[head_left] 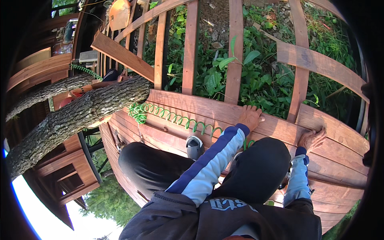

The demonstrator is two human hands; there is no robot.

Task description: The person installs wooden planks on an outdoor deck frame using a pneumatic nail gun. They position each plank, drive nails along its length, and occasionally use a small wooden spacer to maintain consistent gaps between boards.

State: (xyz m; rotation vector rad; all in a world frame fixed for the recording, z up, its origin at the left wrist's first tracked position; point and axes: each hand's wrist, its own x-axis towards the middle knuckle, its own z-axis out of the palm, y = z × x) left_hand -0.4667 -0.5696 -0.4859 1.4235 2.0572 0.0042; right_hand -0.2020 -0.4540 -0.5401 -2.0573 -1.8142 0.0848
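I crouch on reddish wooden decking [164, 136]. My left hand [249, 117] lies on the edge board [188, 105] at the rim of an open joist bay, fingers apart and curled slightly over it. My right hand [312, 140] rests open on a shorter board [332, 130] at the right. A coiled green hose [138, 114] runs across the planks to my left hand's side and partly behind my knee. A grey shoe [194, 146] shows between my dark-trousered legs.
Bare joists [233, 48] span ground plants. A loose grooved plank [122, 56] lies at upper left beside a thick sloping tree trunk [80, 116]; a person [98, 84] is partly visible behind it. A curved board [320, 58] crosses the right joists. Wooden structures [70, 168] stand left.
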